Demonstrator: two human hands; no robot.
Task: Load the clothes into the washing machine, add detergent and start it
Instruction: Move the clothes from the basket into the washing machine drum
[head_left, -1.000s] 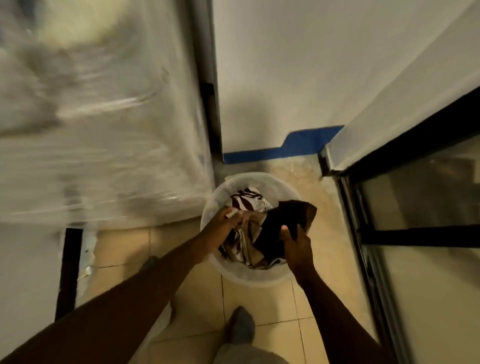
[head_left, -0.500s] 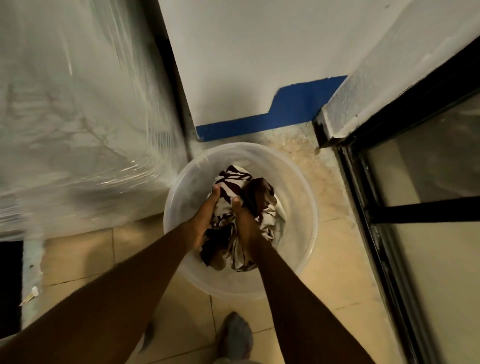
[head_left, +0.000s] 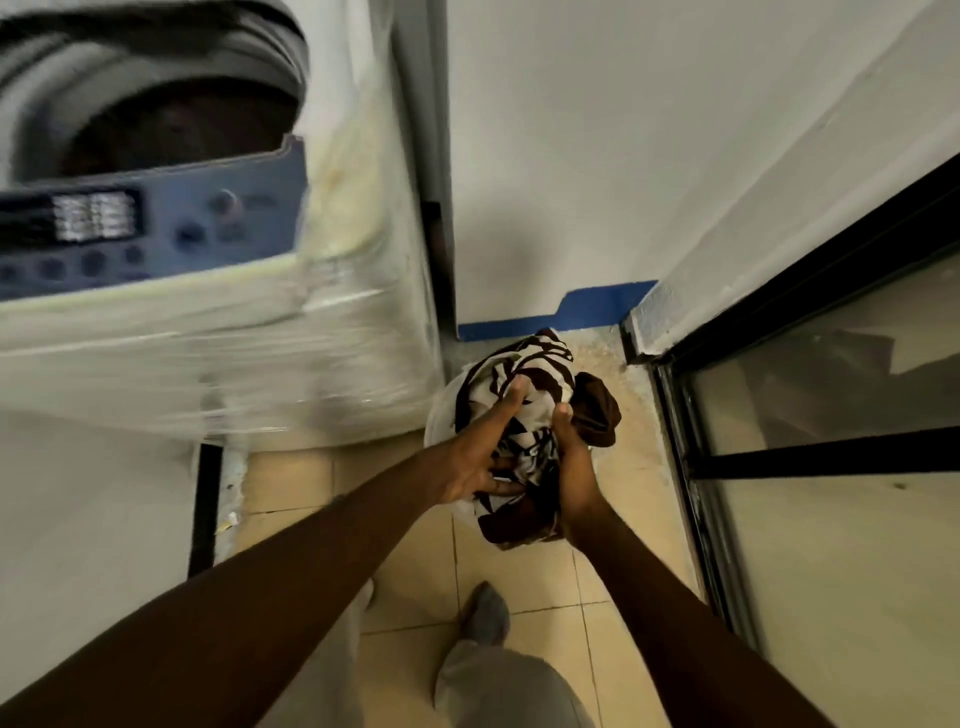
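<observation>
beige tiled floor (head_left: 524, 561), white wall with a blue base strip (head_left: 597, 306), dark-framed glass door (head_left: 831, 415) at right. white top-loading washing machine (head_left: 208, 322) wrapped in clear film stands at left, lid open. our left hand (head_left: 480, 457) and right hand (head_left: 569, 441) both clench the brown-and-white patterned bundle of clothes (head_left: 524, 384), held above the translucent plastic basin (head_left: 439, 415) beside the machine.

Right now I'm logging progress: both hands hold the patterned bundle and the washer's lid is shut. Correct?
Not quite. The head view shows the washing machine lid open, its drum visible. Left hand and right hand do grip the patterned clothes.
</observation>
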